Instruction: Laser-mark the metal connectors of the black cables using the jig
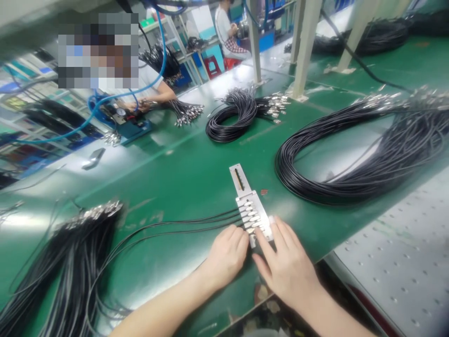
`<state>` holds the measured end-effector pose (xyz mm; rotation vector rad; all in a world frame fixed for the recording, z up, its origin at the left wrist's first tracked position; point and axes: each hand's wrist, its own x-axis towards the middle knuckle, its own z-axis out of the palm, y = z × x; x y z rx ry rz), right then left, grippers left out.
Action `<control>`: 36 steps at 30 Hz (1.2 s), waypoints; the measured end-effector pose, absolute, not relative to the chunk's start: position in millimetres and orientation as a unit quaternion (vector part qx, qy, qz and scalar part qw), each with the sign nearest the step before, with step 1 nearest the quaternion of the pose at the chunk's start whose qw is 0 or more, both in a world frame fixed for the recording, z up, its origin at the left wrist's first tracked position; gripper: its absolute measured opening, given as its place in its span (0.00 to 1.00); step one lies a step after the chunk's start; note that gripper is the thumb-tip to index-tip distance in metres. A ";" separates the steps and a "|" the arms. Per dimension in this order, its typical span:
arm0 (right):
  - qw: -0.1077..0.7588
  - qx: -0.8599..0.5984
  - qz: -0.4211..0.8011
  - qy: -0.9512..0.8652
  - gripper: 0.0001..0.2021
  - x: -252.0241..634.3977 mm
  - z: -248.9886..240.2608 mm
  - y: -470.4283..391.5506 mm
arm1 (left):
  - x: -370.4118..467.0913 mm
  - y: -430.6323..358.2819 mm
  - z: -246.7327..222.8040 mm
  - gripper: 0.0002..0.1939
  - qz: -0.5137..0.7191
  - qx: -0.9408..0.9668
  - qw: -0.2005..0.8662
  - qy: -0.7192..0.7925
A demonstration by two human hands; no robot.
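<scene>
A slim metal fixture (261, 213) lies on the green bench, with several silver cable connectors (249, 213) side by side in its slots. Black cables (182, 223) run leftward from these connectors. My left hand (228, 255) is closed at the fixture's near left edge, around the cable end of the nearest connector; the cable inside the fingers is mostly hidden. My right hand (289, 262) has its fingers apart. Its index fingertip rests on the nearest connectors, and the other fingers touch the fixture's right edge. The thumb sits below the fixture.
A cable bundle (80, 262) hangs at the left. A coiled bundle (231, 119) and a large looped bundle (315, 192) lie beyond and right. Across the bench a co-worker (157, 86) works at a small blue machine (131, 128). Metal posts (303, 51) stand on the bench.
</scene>
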<state>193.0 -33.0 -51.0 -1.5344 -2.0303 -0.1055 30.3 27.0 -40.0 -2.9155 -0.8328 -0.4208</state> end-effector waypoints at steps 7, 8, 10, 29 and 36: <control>0.241 -0.600 0.003 -0.763 0.15 200.4 -33.5 -22.3 | 35.6 27.1 -13.7 0.08 -0.018 -0.951 0.067 -0.302; 0.235 -0.604 0.016 -0.761 0.14 202.9 -28.6 -14.1 | 34.2 27.6 -9.3 0.07 -0.011 -0.949 0.060 -0.309; 0.231 -0.606 0.046 -0.760 0.13 207.4 -19.1 10.9 | 29.9 29.7 -2.7 0.04 -0.012 -0.945 0.038 -0.323; 0.035 -0.615 0.098 -0.781 0.16 165.5 -4.8 180.9 | 25.8 42.6 -26.4 0.25 -0.114 -0.929 0.019 -0.353; 0.073 -0.623 0.041 -0.778 0.14 165.1 36.7 165.3 | 26.9 37.4 -28.7 0.23 -0.111 -0.928 0.033 -0.355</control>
